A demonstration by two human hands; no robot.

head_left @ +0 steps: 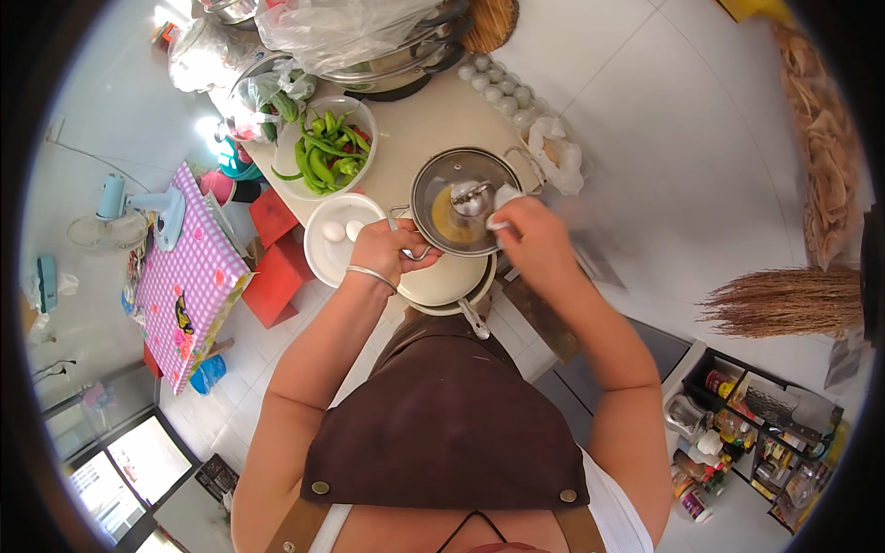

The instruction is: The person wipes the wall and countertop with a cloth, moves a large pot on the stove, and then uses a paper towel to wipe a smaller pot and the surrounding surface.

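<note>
A steel pot (pixel 419 175) with a see-through glass lid (pixel 452 170) stands at the counter's near part. A shiny knob (pixel 471 196) is at the lid's middle, and something yellow shows through the glass. My left hand (pixel 392 247), a silver bangle at its wrist, has its fingers wrapped round the pot's left wire handle (pixel 421 255). At the lid's right rim, my right hand (pixel 535 235) pinches a crumpled white piece (pixel 504 197) that looks like cloth or tissue. Left of the pot, a white bowl (pixel 316 260) holds white eggs (pixel 354 229).
Green peppers (pixel 323 157) fill a bowl at the far left. A large steel pot (pixel 387 78) under plastic bags stands behind. An egg tray (pixel 502 90) lies far right. Nearest me is a pale round pan (pixel 442 281), its handle pointing my way. Bottles (pixel 691 498) stand lower right.
</note>
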